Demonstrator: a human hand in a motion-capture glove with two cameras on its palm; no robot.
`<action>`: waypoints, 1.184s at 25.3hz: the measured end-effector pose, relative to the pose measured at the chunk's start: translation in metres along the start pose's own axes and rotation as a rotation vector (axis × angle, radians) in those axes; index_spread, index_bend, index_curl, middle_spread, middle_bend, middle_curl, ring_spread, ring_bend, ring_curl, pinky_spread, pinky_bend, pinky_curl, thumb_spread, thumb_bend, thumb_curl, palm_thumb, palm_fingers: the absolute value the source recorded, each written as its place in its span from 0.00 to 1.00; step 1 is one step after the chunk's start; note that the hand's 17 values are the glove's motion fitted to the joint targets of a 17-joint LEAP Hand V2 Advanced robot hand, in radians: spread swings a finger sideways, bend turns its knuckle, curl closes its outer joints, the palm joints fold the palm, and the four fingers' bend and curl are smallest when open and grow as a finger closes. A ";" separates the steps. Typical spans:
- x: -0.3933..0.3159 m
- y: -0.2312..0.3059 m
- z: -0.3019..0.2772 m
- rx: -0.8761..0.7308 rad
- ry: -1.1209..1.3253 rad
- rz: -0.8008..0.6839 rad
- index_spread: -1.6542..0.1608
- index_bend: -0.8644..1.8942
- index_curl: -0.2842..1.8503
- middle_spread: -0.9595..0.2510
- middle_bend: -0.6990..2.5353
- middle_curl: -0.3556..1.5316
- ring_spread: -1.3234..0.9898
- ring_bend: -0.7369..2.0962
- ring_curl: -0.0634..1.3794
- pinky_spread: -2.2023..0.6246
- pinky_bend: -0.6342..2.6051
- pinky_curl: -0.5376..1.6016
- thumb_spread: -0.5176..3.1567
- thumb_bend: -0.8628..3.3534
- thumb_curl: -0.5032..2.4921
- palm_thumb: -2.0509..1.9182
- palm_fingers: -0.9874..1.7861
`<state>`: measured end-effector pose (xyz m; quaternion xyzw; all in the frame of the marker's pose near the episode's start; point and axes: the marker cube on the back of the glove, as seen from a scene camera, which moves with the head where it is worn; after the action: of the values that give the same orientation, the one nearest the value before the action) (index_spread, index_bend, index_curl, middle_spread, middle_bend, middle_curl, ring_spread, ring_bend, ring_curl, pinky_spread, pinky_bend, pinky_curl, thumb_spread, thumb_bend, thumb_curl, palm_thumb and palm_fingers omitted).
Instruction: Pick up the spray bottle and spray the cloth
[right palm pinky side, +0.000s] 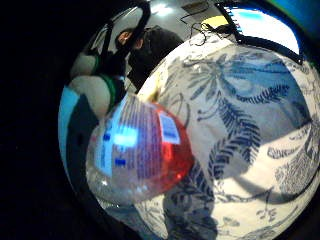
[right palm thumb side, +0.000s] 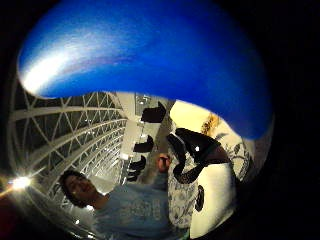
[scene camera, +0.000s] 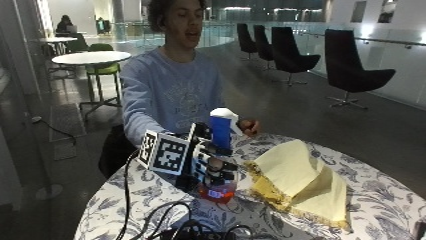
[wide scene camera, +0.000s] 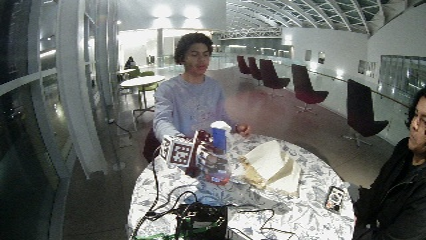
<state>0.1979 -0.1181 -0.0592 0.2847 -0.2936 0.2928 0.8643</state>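
My right hand wraps the spray bottle, fingers curled round its clear body, bottle upright and seemingly just off the tabletop, though I can't tell for sure. Bottle has a blue neck with a white trigger head on top, red liquid low in the base. Nozzle direction: can't tell. In the little finger side palm view the labelled bottle body sits right against my palm, red showing at its base, floral tablecloth spread behind it. Thumb side palm view is mostly filled by the blue upper part of the bottle.

The cloth, pale yellow with a fringed edge, lies rumpled on the tabletop just beside the bottle, not touching it as far as I can see. Nothing stands between the bottle and the cloth. My bare left hand is loosely closed, over the tabletop's edge behind the bottle. Black cables bunch on the tabletop near the camera. A phone lies near the tabletop edge, well apart from the cloth.
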 end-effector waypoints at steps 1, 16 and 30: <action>0.001 -0.001 0.002 0.021 0.014 -0.005 0.71 0.33 0.19 0.75 0.33 0.39 0.55 0.48 0.30 0.82 0.33 0.41 0.40 0.21 0.26 0.69 0.63; -0.053 -0.024 0.018 -0.228 0.325 -0.007 0.75 0.35 0.22 0.73 0.32 0.40 0.54 0.47 0.31 0.80 0.33 0.42 0.38 0.22 0.31 0.75 0.73; -0.079 -0.037 0.048 -0.561 0.670 0.128 0.76 0.34 0.22 0.74 0.32 0.41 0.54 0.48 0.31 0.78 0.33 0.42 0.37 0.20 0.33 0.76 0.75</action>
<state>0.1551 -0.2012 -0.0923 -0.0905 -0.0823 0.3311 0.9357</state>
